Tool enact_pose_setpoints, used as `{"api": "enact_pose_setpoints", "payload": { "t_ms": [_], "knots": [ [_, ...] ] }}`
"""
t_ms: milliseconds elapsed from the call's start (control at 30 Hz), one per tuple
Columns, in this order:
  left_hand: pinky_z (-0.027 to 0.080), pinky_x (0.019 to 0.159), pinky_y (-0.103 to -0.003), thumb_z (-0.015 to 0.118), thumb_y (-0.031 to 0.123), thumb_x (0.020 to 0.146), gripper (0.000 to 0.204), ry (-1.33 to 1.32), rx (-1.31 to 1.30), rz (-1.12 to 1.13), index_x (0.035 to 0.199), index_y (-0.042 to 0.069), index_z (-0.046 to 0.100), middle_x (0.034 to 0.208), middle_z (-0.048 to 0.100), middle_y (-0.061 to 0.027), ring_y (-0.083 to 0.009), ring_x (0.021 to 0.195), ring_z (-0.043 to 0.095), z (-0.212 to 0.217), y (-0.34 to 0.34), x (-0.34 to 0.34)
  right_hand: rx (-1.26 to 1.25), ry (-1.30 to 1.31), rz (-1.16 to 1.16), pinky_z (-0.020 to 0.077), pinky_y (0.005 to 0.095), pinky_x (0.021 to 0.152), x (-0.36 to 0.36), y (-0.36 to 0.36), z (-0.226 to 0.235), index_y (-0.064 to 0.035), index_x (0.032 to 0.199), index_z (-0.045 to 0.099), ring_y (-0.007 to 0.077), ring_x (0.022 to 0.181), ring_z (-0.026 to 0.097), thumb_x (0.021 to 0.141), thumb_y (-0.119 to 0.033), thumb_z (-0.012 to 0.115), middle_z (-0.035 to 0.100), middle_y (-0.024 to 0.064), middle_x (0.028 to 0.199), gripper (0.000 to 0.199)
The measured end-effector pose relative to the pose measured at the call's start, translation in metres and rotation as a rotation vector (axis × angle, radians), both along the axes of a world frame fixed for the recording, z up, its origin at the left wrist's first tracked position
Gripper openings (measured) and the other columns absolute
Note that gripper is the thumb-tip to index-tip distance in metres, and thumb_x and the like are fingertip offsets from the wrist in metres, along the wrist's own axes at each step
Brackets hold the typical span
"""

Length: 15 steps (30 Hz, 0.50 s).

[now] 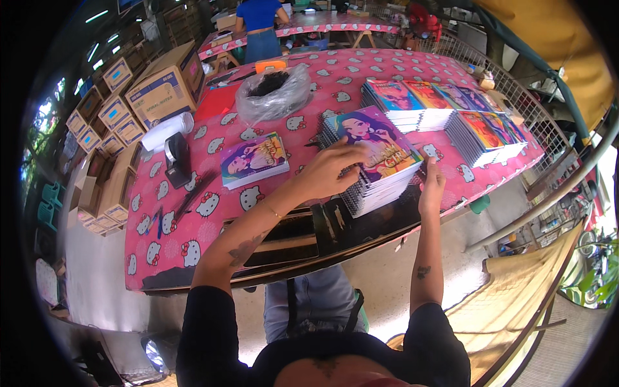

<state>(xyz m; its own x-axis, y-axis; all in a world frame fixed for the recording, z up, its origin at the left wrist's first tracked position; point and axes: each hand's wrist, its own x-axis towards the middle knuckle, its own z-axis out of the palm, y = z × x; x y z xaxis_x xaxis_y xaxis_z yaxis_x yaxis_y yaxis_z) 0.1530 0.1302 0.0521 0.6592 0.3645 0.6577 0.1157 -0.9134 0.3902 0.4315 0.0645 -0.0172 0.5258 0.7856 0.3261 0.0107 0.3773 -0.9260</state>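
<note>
A tall stack of spiral-bound notebooks (380, 187) stands near the table's front edge, its top cover purple and yellow with a cartoon figure. Over the stack's left side reaches my left hand (332, 171), fingers apart and slightly blurred at the tips, resting on or just above the top cover. To the right of the stack is my right hand (432, 186), fingers curled and thumb up, beside something small and dark that I cannot make out. A lower pile of similar notebooks (255, 160) lies to the left of my left forearm.
More notebook stacks (480, 132) fill the table's right side. Behind sit a clear plastic bag (274, 97) with black contents and a black tape dispenser (177, 158). Cardboard boxes (164, 84) are piled at left. A person in blue (261, 26) stands at a farther table.
</note>
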Motion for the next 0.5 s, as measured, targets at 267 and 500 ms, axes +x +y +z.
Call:
{"api": "enact_pose_setpoints", "payload": {
  "t_ms": [267, 500],
  "knots": [
    [0.058, 0.086, -0.043, 0.067, 0.021, 0.093, 0.031, 0.456, 0.129, 0.642, 0.120, 0.006, 0.068, 0.114, 0.070, -0.0167, -0.0344, 0.101, 0.069, -0.060, 0.061, -0.214, 0.270, -0.446, -0.564, 0.0464, 0.0391, 0.099, -0.010, -0.069, 0.016, -0.0001, 0.121, 0.063, 0.0262, 0.118, 0.057, 0.104, -0.016, 0.053, 0.062, 0.0164, 0.126, 0.025],
    [0.057, 0.071, -0.045, 0.057, 0.009, 0.094, 0.016, 0.413, 0.290, 0.845, 0.108, 0.004, 0.062, 0.096, 0.068, -0.0160, -0.0347, 0.085, 0.069, -0.117, 0.039, -0.238, 0.404, -0.658, 0.364, 0.0506, 0.0375, 0.091, -0.169, -0.098, 0.028, -0.0059, 0.110, 0.071, 0.0305, 0.109, 0.064, 0.085, 0.003, 0.069, 0.067, 0.0153, 0.117, 0.027]
  ]
}}
